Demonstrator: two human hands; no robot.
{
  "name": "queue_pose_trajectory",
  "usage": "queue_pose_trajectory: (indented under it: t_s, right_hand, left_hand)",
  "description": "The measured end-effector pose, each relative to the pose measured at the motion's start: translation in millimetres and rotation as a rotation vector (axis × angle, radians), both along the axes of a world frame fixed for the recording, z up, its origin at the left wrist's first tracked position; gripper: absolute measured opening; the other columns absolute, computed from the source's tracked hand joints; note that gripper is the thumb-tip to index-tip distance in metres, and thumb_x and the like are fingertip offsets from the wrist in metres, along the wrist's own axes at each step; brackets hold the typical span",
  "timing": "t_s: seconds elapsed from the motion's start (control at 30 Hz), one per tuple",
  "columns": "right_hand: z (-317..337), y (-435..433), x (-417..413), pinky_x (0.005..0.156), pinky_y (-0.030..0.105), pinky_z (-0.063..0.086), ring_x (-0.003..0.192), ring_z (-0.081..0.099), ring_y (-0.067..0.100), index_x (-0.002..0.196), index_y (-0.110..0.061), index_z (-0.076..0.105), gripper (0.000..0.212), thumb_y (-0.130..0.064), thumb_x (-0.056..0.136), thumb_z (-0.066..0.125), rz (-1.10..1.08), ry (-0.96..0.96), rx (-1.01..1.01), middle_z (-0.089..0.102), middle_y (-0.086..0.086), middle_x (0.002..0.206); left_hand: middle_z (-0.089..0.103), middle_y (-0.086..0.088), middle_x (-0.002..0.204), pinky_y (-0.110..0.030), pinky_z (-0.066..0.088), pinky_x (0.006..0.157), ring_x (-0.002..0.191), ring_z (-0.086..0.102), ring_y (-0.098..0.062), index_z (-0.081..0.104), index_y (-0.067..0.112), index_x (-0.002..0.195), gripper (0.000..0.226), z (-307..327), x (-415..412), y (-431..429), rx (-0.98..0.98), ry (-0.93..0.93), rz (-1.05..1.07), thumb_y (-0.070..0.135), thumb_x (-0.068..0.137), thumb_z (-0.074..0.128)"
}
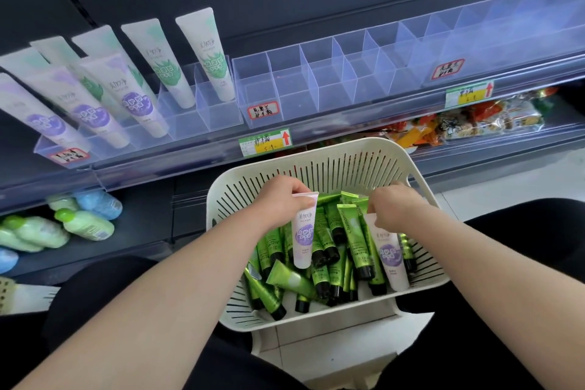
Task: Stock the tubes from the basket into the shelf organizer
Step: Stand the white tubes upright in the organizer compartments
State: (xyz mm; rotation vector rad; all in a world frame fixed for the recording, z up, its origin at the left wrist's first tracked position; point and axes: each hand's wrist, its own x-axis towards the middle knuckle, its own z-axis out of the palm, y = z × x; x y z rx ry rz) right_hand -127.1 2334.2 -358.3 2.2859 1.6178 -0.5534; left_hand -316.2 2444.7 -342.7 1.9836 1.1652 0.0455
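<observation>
Fingers of both hands are pinched on pale lilac tubes above the basket: the left hand (278, 199) grips the crimped flat end of one tube (303, 231), which hangs nearly upright, cap down, long axis running top to bottom at centre frame. Right hand (394, 209) clasps the upper end of a second lilac tube (387, 255), which leans with its cap toward the lower right, near the basket's right wall.

Across the upper half of the frame runs the shelf (348, 136), rising from left to right. On it stands the clear organizer (316, 85), its divided cells open along the centre and upper right. At upper left, its cells hold lilac and green-printed pale tubes (139, 85), all cap down, crimped ends tilted up and to the left.

Below, at lower centre, sits the cream slotted basket (332, 165), its far rim just under the shelf edge, with open air between rim and organizer. Inside lies a heap of green tubes (332, 250), most pointing black caps toward the bottom of the frame, a few lying crosswise at lower left.

Green and blue bottles (84, 225) rest on a lower shelf at left; snack packets (474, 120) fill the shelf at right, under the organizer.
</observation>
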Motion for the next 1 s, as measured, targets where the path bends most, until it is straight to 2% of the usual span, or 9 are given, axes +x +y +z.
queue_pose_trajectory:
  t_s: [0.1,0.2,0.37,0.53,0.73,0.87,1.0]
  right_hand:
    - [14,-5,-7,0.083,0.035,0.054,0.092,0.062,0.022,0.107,-0.012,0.066,0.026,-0.005,0.085,0.054,-0.038,0.087,0.023,0.066,0.004,0.102]
    - [34,-8,-16,0.080,0.034,0.054,0.095,0.061,0.022,0.110,-0.017,0.065,0.030,-0.003,0.086,0.053,-0.037,0.123,0.101,0.065,0.004,0.108]
    - [76,-2,-26,0.080,0.037,0.054,0.093,0.060,0.022,0.102,-0.022,0.066,0.028,-0.003,0.085,0.052,-0.029,0.208,0.286,0.065,0.002,0.106]
    - [117,13,-50,0.065,0.032,0.047,0.089,0.058,0.019,0.106,-0.026,0.062,0.027,-0.009,0.088,0.050,0.042,0.158,0.509,0.064,-0.002,0.102]
    - [166,52,-91,0.067,0.037,0.051,0.093,0.056,0.022,0.108,-0.021,0.061,0.027,-0.005,0.090,0.050,0.154,0.213,0.875,0.059,-0.001,0.101]
    - [197,93,-115,0.068,0.035,0.043,0.096,0.051,0.022,0.111,-0.019,0.060,0.032,-0.003,0.085,0.056,0.215,0.189,1.053,0.059,0.001,0.103]
    - [216,134,-127,0.072,0.037,0.039,0.098,0.048,0.026,0.112,-0.020,0.059,0.031,-0.006,0.084,0.059,0.242,0.119,1.157,0.061,0.001,0.104]
  left_hand:
    - [0.065,0.007,0.089,-0.027,0.043,0.066,0.084,0.060,-0.012,0.068,0.026,0.087,0.002,9,1,-2,0.036,-0.029,0.001,0.025,0.086,0.069]
    - [0.068,0.003,0.096,-0.028,0.044,0.069,0.087,0.061,-0.015,0.070,0.025,0.091,0.005,19,0,-5,0.099,-0.063,0.050,0.024,0.088,0.067]
    - [0.069,0.002,0.097,-0.030,0.045,0.074,0.090,0.061,-0.017,0.072,0.022,0.093,0.013,44,-7,-10,0.246,-0.138,0.161,0.024,0.093,0.059]
    - [0.064,0.000,0.105,-0.035,0.047,0.080,0.096,0.058,-0.021,0.069,0.021,0.106,0.020,80,-32,-9,0.487,-0.135,0.248,0.025,0.097,0.052]
    - [0.053,0.007,0.098,-0.023,0.033,0.073,0.086,0.049,-0.009,0.067,0.018,0.107,0.020,126,-84,7,0.755,-0.224,0.406,0.024,0.099,0.049]
    - [0.054,0.006,0.102,-0.023,0.033,0.076,0.089,0.047,-0.008,0.066,0.018,0.110,0.022,158,-113,30,0.789,-0.280,0.525,0.024,0.099,0.049]
    - [0.058,0.005,0.103,-0.026,0.035,0.077,0.090,0.049,-0.010,0.067,0.021,0.107,0.021,181,-125,52,0.833,-0.294,0.543,0.025,0.099,0.048]
